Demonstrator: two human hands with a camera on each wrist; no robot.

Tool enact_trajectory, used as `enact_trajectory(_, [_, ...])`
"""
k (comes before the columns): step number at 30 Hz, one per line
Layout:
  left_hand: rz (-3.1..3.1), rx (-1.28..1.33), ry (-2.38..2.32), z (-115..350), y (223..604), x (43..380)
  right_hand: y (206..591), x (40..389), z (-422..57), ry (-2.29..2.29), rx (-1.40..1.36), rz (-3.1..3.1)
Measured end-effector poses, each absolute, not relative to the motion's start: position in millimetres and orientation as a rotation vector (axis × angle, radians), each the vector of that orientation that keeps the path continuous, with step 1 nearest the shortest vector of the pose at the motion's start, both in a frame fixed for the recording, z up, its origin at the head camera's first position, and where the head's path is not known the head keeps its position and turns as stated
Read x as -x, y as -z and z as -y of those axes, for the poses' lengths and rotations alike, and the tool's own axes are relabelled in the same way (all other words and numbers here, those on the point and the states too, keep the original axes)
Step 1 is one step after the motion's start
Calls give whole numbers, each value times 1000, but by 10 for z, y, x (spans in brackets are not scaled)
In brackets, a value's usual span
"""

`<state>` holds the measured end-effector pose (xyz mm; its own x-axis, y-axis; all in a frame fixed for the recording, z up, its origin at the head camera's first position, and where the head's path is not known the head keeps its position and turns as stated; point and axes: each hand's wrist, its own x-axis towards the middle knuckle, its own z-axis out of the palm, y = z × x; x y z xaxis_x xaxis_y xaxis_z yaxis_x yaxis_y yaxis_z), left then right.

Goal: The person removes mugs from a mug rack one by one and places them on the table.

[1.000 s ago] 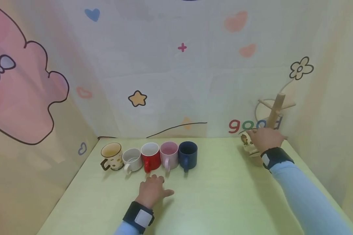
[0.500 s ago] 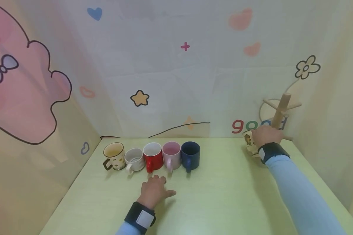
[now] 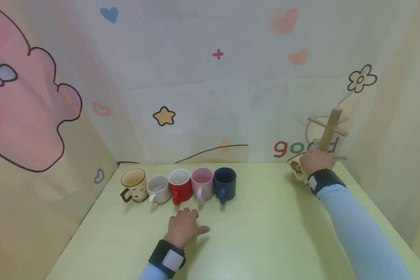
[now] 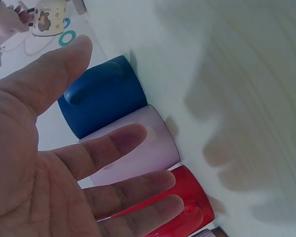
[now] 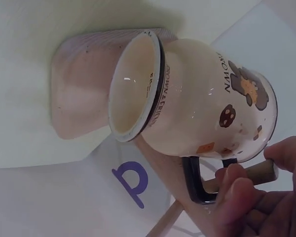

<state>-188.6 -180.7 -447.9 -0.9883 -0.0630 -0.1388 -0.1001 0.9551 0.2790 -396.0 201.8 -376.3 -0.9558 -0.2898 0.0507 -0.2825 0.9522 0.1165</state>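
At the right, my right hand [image 3: 316, 160] holds a cream mug [image 5: 197, 94] with bear prints and a black handle [image 5: 193, 180]. A peg [image 5: 263, 173] of the wooden mug tree [image 3: 330, 130] passes through the handle. My thumb lies at the mug's bottom, with fingertips by the handle and peg. The mug's mouth points toward the tree's base [image 5: 81, 89]; in the head view my hand hides most of the mug. My left hand [image 3: 182, 227] hovers with spread, relaxed fingers, holding nothing, in front of a red mug [image 3: 184, 190] and a pink mug [image 3: 203, 184].
A navy mug [image 3: 228, 188] stands at the right end of the row. Left of the red one are a small white ribbed cup [image 3: 163, 193] and a cream spotted mug [image 3: 139, 191]. All stand on the pale green table [image 3: 259, 233], before a printed cloth backdrop [image 3: 196, 89].
The mug tree has turned, so its upper pegs point in other directions, and its post shifts slightly. My right hand stays at the bear mug. My left hand keeps its pose.
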Motion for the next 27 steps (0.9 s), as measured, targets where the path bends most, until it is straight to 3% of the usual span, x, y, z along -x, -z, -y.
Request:
enact_trajectory(17, [-2987, 96, -447, 1772, 4487, 1852, 3838, 3928, -2382, -189, -513, 2967])
enact_trajectory(27, [-2982, 91, -450, 1751, 4492, 1850, 3829, 3917, -2577, -95, -703, 2976])
